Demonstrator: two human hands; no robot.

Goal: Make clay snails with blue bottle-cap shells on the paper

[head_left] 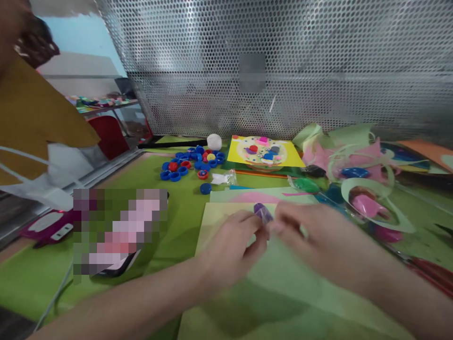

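In the middle of the head view I hold a small clear packet of purple modelling clay (262, 212) between my two hands. My left hand (233, 241) is closed on its lower left side, thumb and fingers pinched together. From the other side my right hand (307, 231) pinches the wrapper, its fingers slightly blurred. Below both hands lie pale yellow and light green sheets of paper (212, 226). Just behind them is a sheet with a pink shape (253, 196).
Blue and red bottle caps (175, 176) lie at back left, near a yellow decorated card (293, 153). Clay packets (306, 185), paper scraps (354, 144) and red-handled scissors (432, 274) are right. A phone (120, 269) and power strip (46, 229) lie left, beside a person (38, 123). A perforated metal panel (198, 71) stands behind.
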